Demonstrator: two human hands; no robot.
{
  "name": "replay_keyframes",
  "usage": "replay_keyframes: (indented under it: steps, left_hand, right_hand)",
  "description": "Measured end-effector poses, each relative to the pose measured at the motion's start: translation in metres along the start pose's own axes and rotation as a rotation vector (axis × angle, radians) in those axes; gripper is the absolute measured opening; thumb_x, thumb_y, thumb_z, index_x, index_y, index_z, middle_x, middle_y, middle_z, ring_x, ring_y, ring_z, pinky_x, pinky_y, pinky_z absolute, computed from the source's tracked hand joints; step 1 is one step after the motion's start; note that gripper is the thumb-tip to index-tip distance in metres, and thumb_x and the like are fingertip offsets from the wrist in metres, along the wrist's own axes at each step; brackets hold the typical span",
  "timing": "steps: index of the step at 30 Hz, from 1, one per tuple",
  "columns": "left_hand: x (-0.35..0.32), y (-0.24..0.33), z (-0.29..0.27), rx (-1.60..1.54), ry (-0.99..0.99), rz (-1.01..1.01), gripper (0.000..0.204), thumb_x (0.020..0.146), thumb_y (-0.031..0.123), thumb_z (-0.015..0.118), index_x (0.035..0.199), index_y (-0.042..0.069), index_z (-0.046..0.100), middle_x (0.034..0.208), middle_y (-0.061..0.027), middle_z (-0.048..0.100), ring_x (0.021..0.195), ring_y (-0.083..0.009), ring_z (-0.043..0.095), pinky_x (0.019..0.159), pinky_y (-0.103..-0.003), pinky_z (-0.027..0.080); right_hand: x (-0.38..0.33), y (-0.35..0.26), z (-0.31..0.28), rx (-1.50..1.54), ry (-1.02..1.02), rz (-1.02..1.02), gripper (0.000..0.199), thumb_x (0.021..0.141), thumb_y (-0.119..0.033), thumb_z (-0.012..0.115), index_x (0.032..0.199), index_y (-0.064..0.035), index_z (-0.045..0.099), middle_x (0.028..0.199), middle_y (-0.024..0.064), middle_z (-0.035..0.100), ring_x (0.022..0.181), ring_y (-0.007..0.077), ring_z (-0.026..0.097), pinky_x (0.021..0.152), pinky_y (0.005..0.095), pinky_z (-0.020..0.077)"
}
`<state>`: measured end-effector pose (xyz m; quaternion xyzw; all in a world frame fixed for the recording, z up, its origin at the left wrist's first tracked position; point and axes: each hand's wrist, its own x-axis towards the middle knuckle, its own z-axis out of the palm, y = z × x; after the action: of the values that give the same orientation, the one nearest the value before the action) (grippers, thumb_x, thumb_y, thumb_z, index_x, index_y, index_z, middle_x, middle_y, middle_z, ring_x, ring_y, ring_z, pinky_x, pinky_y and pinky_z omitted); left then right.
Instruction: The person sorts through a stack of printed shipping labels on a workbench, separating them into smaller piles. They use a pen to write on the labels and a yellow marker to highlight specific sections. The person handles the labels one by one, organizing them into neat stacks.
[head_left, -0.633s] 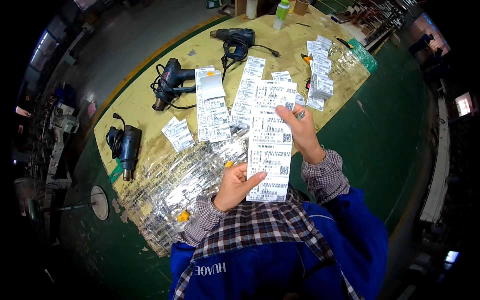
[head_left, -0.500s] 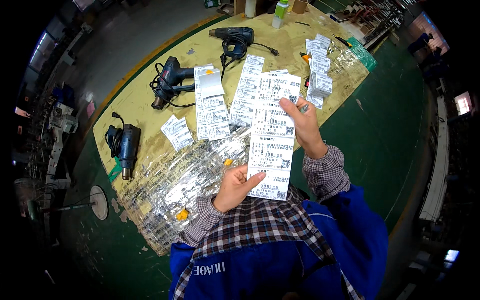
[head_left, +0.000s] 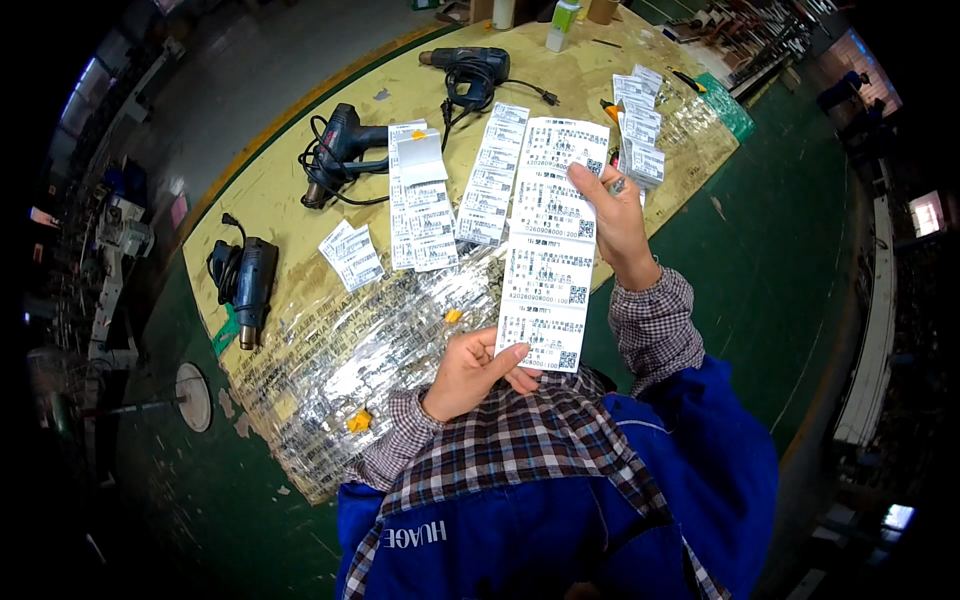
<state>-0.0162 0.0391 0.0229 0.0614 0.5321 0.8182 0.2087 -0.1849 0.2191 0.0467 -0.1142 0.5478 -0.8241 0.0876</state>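
Held up between my two hands is a long strip of white printed labels (head_left: 548,262), its printed side showing. The lower end is pinched by my left hand (head_left: 472,372), thumb on the face and fingers behind. Higher up, my right hand (head_left: 617,222) grips the right edge, its thumb lying near a square code. Behind the strip, on the table, lie another label strip (head_left: 491,180), a wider set of label strips (head_left: 420,215) with a blank folded piece on top, and a short label piece (head_left: 352,257). A folded stack of labels (head_left: 640,130) lies beyond my right hand.
Three heat guns with cords rest on the yellow table (head_left: 290,235): a near-left one (head_left: 257,290), a middle one (head_left: 342,150) and a far one (head_left: 470,68). Shiny film covers the front, with yellow scraps (head_left: 359,420). A green-and-white bottle (head_left: 561,25) stands at the back.
The strip has risen slightly, and my right hand has gone up and a little right with it. My left hand keeps its pinch low on the strip; more of its fingers show behind.
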Motion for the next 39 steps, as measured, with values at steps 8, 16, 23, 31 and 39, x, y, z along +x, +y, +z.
replay_keyframes:
  steps: [8,16,23,31,39]
  left_hand:
    - [-0.003,-0.004,-0.006,-0.133,0.037,-0.045,0.032,0.096,0.018,0.041,0.102,-0.01,0.055,0.084,-0.0223,0.065,0.065,-0.0234,0.066,0.058,-0.032,0.056]
    - [-0.004,-0.009,-0.01,-0.18,0.023,-0.008,0.036,0.095,0.015,0.036,0.112,-0.014,0.047,0.088,-0.0267,0.064,0.066,-0.0276,0.066,0.061,-0.035,0.056]
    - [-0.005,-0.007,-0.011,-0.136,0.021,0.003,0.034,0.097,0.015,0.033,0.109,-0.012,0.049,0.089,-0.0254,0.064,0.069,-0.0252,0.066,0.062,-0.031,0.056]
    - [-0.007,-0.007,-0.016,-0.105,0.024,0.045,0.035,0.097,0.015,0.033,0.113,-0.011,0.049,0.089,-0.0239,0.065,0.069,-0.0239,0.066,0.062,-0.03,0.056]
    - [-0.017,-0.038,-0.019,-0.497,0.181,0.136,0.039,0.098,0.017,0.032,0.128,-0.008,0.037,0.097,-0.0194,0.062,0.081,-0.0227,0.066,0.063,-0.031,0.058]
  right_hand:
    - [0.007,0.005,-0.005,-0.014,0.015,0.009,0.022,0.09,-0.017,0.057,0.1,0.0025,0.061,0.084,0.0072,0.067,0.068,0.0081,0.062,0.058,0.0202,0.0497]
    - [0.01,0.005,-0.003,-0.031,-0.007,0.0,0.022,0.09,-0.017,0.056,0.099,0.0022,0.061,0.083,0.0071,0.067,0.066,0.008,0.062,0.057,0.0193,0.0494]
    - [0.011,0.005,0.002,-0.015,-0.022,-0.047,0.022,0.09,-0.017,0.056,0.099,0.0026,0.061,0.083,0.007,0.067,0.066,0.008,0.063,0.056,0.0187,0.0493]
    - [0.008,0.007,0.006,-0.129,-0.069,-0.036,0.023,0.089,-0.017,0.057,0.099,0.003,0.063,0.082,0.006,0.066,0.064,0.0089,0.061,0.054,0.0194,0.0457]
    - [-0.064,0.026,0.007,-0.485,-0.642,0.118,0.047,0.082,-0.036,0.063,0.106,0.0046,0.061,0.085,0.0117,0.065,0.071,0.0136,0.06,0.063,0.0275,0.0458]
